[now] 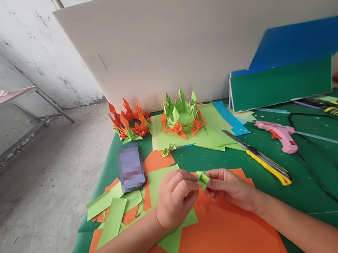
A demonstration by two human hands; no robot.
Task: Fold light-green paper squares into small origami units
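Observation:
A small piece of folded green paper is pinched between my two hands, above a large orange paper sheet. My left hand has its fingers curled closed at the paper's left side. On the other side, my right hand grips it between thumb and fingers. Several loose green paper strips lie left of my left hand, over orange pieces. Beyond my hands stand a green folded-paper crown with orange flowers and an orange one with green pieces. Little folded green paper bits rest before them.
A phone lies at the left. To the right are a yellow utility knife, a pink glue gun with a black cord, and clear glue sticks. Green and blue boards lean against a tall pale panel behind.

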